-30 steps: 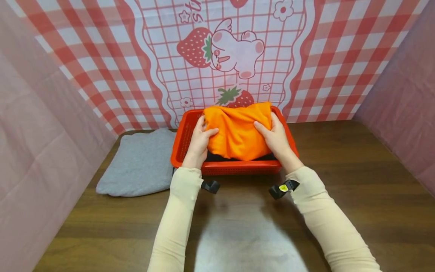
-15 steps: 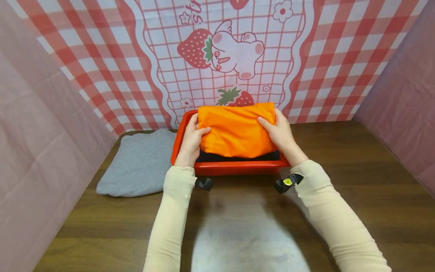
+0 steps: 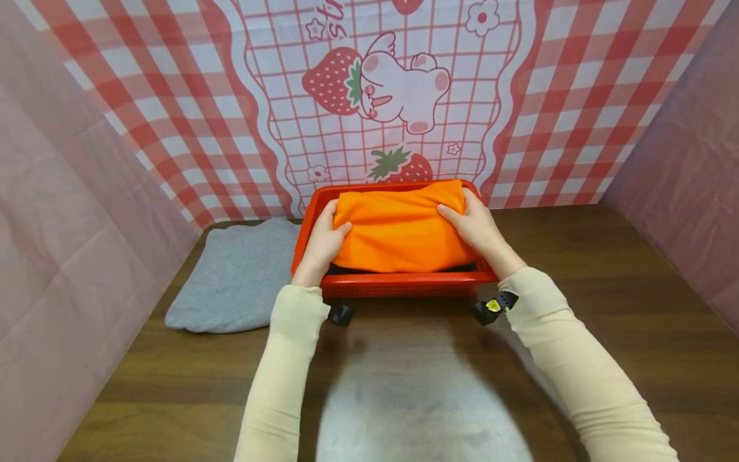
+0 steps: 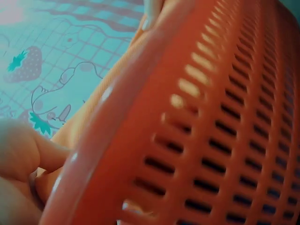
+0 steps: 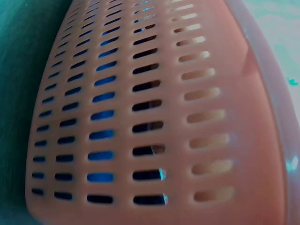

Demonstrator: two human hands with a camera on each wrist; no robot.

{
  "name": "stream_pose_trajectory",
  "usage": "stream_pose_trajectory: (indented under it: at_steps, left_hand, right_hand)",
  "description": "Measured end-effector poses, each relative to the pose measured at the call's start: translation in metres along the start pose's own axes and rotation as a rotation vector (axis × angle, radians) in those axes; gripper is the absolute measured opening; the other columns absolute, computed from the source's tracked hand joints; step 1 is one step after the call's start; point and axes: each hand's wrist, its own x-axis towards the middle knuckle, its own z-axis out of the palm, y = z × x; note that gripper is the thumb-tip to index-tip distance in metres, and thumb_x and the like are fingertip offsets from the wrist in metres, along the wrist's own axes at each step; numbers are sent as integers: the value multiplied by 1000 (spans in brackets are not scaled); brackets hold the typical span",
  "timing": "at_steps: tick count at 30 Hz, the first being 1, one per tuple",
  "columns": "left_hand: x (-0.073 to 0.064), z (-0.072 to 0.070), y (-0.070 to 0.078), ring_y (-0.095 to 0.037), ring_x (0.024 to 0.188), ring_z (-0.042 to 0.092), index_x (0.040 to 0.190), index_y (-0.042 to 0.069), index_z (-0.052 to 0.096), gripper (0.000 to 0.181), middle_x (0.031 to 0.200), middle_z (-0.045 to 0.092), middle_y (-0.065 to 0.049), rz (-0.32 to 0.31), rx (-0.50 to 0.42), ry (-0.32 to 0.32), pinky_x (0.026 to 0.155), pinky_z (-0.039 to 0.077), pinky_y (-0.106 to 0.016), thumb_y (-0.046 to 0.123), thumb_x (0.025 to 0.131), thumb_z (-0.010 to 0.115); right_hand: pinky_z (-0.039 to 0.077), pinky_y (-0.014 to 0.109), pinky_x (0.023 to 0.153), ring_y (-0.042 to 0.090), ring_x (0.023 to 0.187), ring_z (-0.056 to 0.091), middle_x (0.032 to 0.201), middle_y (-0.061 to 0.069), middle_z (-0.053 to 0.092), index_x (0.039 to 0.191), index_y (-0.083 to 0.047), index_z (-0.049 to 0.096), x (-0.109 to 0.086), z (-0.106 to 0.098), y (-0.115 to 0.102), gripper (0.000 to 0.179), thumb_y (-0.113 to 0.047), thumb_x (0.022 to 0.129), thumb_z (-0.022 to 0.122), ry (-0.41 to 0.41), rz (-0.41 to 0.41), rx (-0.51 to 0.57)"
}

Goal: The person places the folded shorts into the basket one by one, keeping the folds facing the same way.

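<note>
1. The left hand (image 3: 326, 242) pinches the left edge of a folded orange cloth (image 3: 398, 232), its thumb on top; its grip is pressed together on the fabric.
2. The right hand (image 3: 476, 226) likewise pinches the cloth's right edge between thumb and fingers.
3. The orange cloth lies level across the opening of a red perforated plastic basket (image 3: 404, 280), within its rim and above dark fabric (image 3: 458, 268) that shows along the front.
4. The basket stands on the brown wood-grain counter (image 3: 577, 282), near the strawberry-print checked backdrop (image 3: 381, 90).
5. Just left of the basket, a folded gray cloth (image 3: 237, 276) lies flat on the counter.
6. Cream sleeves (image 3: 277, 372) cover both forearms.
7. In both wrist views the basket's slotted side wall fills much of the frame; on the right, dark and blue patches show through the slots.
</note>
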Motion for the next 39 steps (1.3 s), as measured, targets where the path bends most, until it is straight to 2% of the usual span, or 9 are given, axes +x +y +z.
stream_pose_trajectory:
  at_steps: [3, 6, 14, 18, 21, 26, 31, 35, 39]
  left_hand:
    - [-3, -1, 2, -22, 121, 41, 138, 14, 34, 48, 137, 41, -8, -1, 149, -9, 102, 32, -40, 9, 93, 48]
    - [-6, -3, 3, -23, 121, 41, 140, 14, 30, 50, 138, 40, -9, -1, 246, -25, 102, 32, -41, 11, 93, 48]
    - [-13, 0, -4, -34, 116, 45, 141, 12, 28, 56, 131, 49, -14, 23, 502, -41, 100, 34, -45, 9, 89, 49]
    - [-15, 3, -7, -36, 112, 46, 143, 10, 25, 60, 129, 51, -15, -31, 613, -98, 99, 35, -47, 11, 88, 48]
    - [-15, 2, -7, -35, 107, 49, 144, 9, 20, 64, 128, 50, -16, -98, 653, -167, 97, 37, -46, 13, 87, 48]
    - [-12, 0, -5, -32, 106, 50, 145, 5, 10, 73, 132, 45, -18, -168, 620, -245, 98, 37, -43, 19, 87, 51]
    - [-1, -2, -2, -30, 112, 49, 146, 12, -8, 87, 144, 32, -16, -209, 444, -269, 104, 32, -40, 34, 89, 53]
    - [9, 0, -3, -27, 114, 45, 147, 18, 7, 74, 144, 33, -10, -194, 322, -234, 105, 29, -41, 33, 90, 53]
    - [15, 3, -3, -24, 118, 40, 142, 16, 29, 59, 142, 36, -7, -162, 295, -166, 106, 28, -39, 21, 90, 55]
  right_hand:
    - [18, 48, 109, 36, 128, 29, 146, 21, 24, 145, -2, 11, -1, -2, 1, 74, -40, 92, 46, -73, 29, -48]
    - [15, 48, 109, 36, 131, 25, 148, 21, 17, 145, -1, 5, -2, -2, 3, 79, -44, 92, 44, -131, 44, -103]
    - [15, 50, 108, 39, 132, 22, 148, 25, 12, 143, 4, 0, -2, 1, 15, 84, -46, 92, 43, -261, 100, -212]
    - [17, 51, 107, 39, 128, 28, 147, 26, 16, 143, 5, 1, -2, 5, 17, 85, -46, 91, 45, -306, 98, -240]
    - [23, 51, 106, 36, 119, 37, 142, 25, 28, 143, 5, 7, -2, 6, 15, 83, -45, 90, 47, -324, 105, -250]
    - [30, 50, 102, 34, 106, 43, 128, 23, 40, 138, 5, 17, -2, 8, 11, 77, -44, 89, 50, -345, 125, -276]
    - [27, 50, 104, 35, 112, 41, 137, 25, 31, 142, 4, -5, -2, 9, 6, 95, -45, 86, 54, -318, 171, -262]
    - [29, 50, 103, 35, 112, 44, 138, 24, 31, 142, -8, -18, 2, 11, 5, 100, -44, 85, 56, -252, 151, -212]
    - [24, 52, 105, 36, 121, 38, 142, 21, 31, 147, -13, 6, 10, 14, 5, 79, -32, 89, 56, -236, 11, -245]
